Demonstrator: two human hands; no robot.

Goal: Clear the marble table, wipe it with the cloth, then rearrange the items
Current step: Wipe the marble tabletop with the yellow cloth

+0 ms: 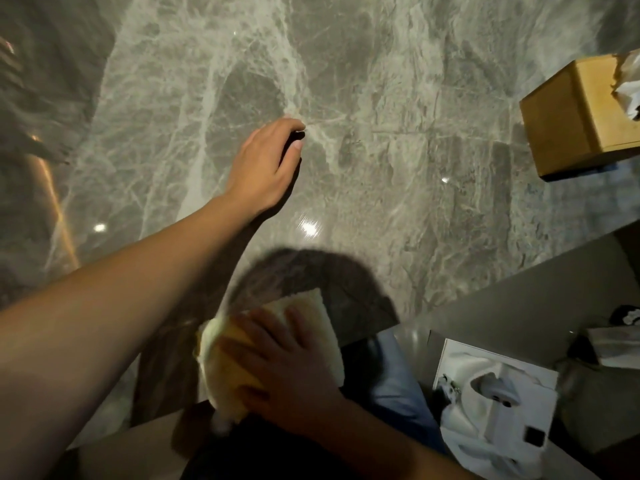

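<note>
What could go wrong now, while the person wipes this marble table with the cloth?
1. The right hand presses the cloth right at the near edge of the marble table. A stroke toward the person could drag the cloth off.
2. The wooden tissue box stands on the table near its right edge, so a wide wipe may push it over the side.

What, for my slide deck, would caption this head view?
Right hand presses a folded pale-yellow cloth on the grey veined marble table; left hand reaches ahead; wooden tissue box at right.
</note>
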